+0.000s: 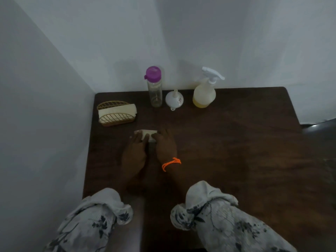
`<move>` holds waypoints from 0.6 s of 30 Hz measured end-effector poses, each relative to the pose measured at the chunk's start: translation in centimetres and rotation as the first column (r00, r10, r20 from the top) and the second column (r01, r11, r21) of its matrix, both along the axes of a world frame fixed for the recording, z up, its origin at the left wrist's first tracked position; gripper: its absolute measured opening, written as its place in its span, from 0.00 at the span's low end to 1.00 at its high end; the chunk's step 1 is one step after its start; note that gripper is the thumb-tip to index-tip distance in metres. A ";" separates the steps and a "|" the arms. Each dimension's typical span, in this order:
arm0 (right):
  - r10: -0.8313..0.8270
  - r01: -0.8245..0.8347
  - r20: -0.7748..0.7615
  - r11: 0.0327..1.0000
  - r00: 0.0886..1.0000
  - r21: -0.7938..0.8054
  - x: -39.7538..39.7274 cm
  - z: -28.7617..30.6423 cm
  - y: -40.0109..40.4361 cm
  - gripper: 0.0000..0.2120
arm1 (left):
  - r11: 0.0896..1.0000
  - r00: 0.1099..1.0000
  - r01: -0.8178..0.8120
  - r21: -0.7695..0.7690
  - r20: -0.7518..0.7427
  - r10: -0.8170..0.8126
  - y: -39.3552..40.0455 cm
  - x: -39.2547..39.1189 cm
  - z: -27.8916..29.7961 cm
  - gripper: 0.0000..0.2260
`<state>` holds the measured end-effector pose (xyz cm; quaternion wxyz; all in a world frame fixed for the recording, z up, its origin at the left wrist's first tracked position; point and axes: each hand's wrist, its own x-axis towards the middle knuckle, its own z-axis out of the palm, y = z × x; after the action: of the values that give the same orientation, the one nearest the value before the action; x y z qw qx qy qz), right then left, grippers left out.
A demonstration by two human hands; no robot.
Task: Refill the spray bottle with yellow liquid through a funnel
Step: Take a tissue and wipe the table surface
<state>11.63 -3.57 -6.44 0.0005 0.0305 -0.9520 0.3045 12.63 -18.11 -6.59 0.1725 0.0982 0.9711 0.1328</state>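
Head view: a folded napkin (148,135) is pressed flat by the left hand (135,151) and right hand (165,148), well in front of the spray bottle (204,95). Left of the bottle the funnel (174,100) is seen. If the bottle is bumped, liquid may be spilled.

A gold wire napkin holder (116,113) with pale napkins (118,110) stands near the dark wooden desk's (236,151) far left corner, against grey walls (54,51).
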 end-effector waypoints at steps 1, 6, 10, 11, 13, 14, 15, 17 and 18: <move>-0.005 0.005 -0.003 1.000 1.000 -0.017 0.8 0.0 -0.2 0.20 | 1.000 1.000 -0.006 0.003 0.006 0.006 -0.2 0.9 -0.1 0.30; 0.004 -0.004 0.072 1.000 0.997 0.000 6.1 0.0 0.3 0.11 | 0.998 0.999 -0.050 0.030 -0.007 0.050 0.5 7.0 -0.2 0.30; 0.005 -0.006 0.088 1.000 0.996 0.013 10.8 -1.1 3.1 0.11 | 0.999 0.999 0.036 0.026 -0.017 -0.035 2.5 11.7 -0.3 0.30; -0.008 0.006 0.101 1.000 0.995 0.018 11.8 -1.4 4.0 0.12 | 0.998 0.999 0.053 0.019 0.010 -0.053 3.2 12.6 -0.2 0.32; -0.052 0.050 0.089 0.998 0.995 0.024 13.2 -2.0 5.5 0.13 | 0.995 0.994 0.100 -0.006 0.033 -0.100 4.7 13.4 -0.2 0.32; -0.071 0.070 0.063 0.997 0.996 0.019 13.3 -2.1 6.2 0.13 | 0.994 0.994 0.106 -0.013 0.029 -0.105 5.4 13.2 0.0 0.31; -0.087 0.086 0.039 0.996 0.995 0.015 13.0 -2.2 6.8 0.14 | 0.996 0.995 0.092 0.000 0.031 -0.092 6.1 12.6 0.3 0.31; -0.116 0.116 0.032 0.993 0.993 0.012 11.3 -2.2 7.8 0.15 | 0.997 0.995 0.076 0.025 0.059 -0.078 7.3 10.5 0.7 0.31; -0.136 0.136 0.029 0.991 0.990 0.009 10.0 -2.2 8.2 0.15 | 0.997 0.994 0.078 0.023 0.075 -0.080 7.9 9.1 0.6 0.30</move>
<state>21.64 4.64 -8.62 0.0073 -0.0389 -0.9529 0.3006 21.72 -10.20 -5.97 0.2133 0.1332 0.9578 0.1390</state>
